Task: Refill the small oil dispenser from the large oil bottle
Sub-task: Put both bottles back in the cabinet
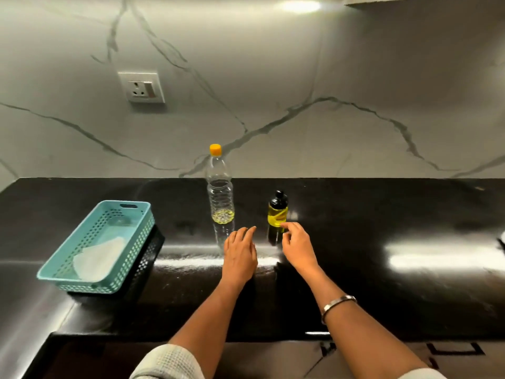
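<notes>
Black glossy counter (pixel 355 269) w/ grey marble-look wall (pixel 273 77) behind; socket (pixel 142 87) on wall at 11 o'clock. Big bottle (pixel 220 192), orange cap (pixel 215 149), stands upright at 12 o'clock, only a little oil in its base. Dispenser (pixel 278 212), black top, yellow oil, upright just to its 3 o'clock side, apart from it. Teal basket (pixel 68 258) at 9 o'clock, white cloth (pixel 98 258) inside, well clear. Left hand (pixel 240 255) flat-ish, fingers relaxed, holding nothing, near bottle base. Right hand (pixel 297 247) loosely curled, empty, fingertip at dispenser's base; contact: can't tell. Bangle (pixel 338 303) on right wrist.
</notes>
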Available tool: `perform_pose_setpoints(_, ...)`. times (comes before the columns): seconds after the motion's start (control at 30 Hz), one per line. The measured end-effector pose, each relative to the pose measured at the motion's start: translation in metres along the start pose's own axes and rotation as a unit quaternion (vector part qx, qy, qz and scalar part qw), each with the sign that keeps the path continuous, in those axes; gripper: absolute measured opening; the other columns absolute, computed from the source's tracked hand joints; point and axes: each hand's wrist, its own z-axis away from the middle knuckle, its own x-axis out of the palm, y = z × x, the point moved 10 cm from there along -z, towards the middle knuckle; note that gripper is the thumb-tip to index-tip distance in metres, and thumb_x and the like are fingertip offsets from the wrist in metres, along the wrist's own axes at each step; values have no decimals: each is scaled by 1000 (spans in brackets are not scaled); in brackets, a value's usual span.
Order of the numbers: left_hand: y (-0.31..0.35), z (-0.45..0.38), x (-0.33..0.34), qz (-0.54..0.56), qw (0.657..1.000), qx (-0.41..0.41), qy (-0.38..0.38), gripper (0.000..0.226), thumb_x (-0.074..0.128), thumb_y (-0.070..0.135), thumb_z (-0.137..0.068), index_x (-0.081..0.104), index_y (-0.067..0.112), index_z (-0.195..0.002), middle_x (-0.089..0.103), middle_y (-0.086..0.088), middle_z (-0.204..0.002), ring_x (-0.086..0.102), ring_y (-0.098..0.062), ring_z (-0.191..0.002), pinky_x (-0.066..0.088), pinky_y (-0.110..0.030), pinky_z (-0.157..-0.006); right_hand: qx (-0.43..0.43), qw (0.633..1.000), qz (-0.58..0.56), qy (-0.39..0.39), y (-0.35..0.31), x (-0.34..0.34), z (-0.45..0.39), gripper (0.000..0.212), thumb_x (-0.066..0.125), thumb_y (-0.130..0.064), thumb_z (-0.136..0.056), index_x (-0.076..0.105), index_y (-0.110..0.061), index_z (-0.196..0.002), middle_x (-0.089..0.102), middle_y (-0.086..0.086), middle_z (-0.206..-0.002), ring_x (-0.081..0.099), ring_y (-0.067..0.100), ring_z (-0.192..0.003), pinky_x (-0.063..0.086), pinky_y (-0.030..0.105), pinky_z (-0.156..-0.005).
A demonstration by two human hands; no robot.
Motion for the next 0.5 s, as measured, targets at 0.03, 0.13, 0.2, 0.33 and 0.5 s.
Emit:
perform_pose_setpoints(0.03,-6,-2,-2,2,1000,-4,2,47,45,17,-97,44,20,-143,50,3,-135,42,-17,-126,30,-34,-109,-2,1000,1,-5,-6,7,-3,30,48,-4,-92,61,-11,-117,58,3,-117,59,19,-105,48,31,-90)
perform_pose_setpoints(0.13,-16,-9,-4,11,1000,-15,3,47,44,17,-97,42,20,-144,49,2,-134,42,-16,-124,31,-34,-110,-7,1000,7,-19,-16,19,-14,30,48,-5,-93,60,-12,-119,58,1,-121,57,17,-110,46,29,-93)
perform_pose_setpoints(0.2,-16,-14,-4,14,1000,-18,5,47,43,18,-98,41,20,-145,49,2,-134,42,-16,-123,31,-34,-109,-17,1000,12,-23,-19,23,-22,29,48,-6,-93,60,-12,-118,59,1,-120,57,17,-111,47,30,-94)
perform_pose_setpoints(0.33,-12,-27,5,32,999,-29,-5,47,42,18,-99,40,19,-146,47,1,-136,41,-17,-124,32,-32,-105,-9,999,18,-32,-12,24,-33,27,48,-9,-93,60,-14,-117,58,1,-120,57,17,-109,47,32,-93)
perform_pose_setpoints(0.5,-4,-43,23,84,995,-54,-22,46,41,21,-100,38,19,-146,45,1,-138,40,-18,-126,38,-35,-106,17,999,11,-33,11,19,-46,23,53,-11,-92,56,-16,-115,54,1,-117,57,18,-104,49,32,-87)
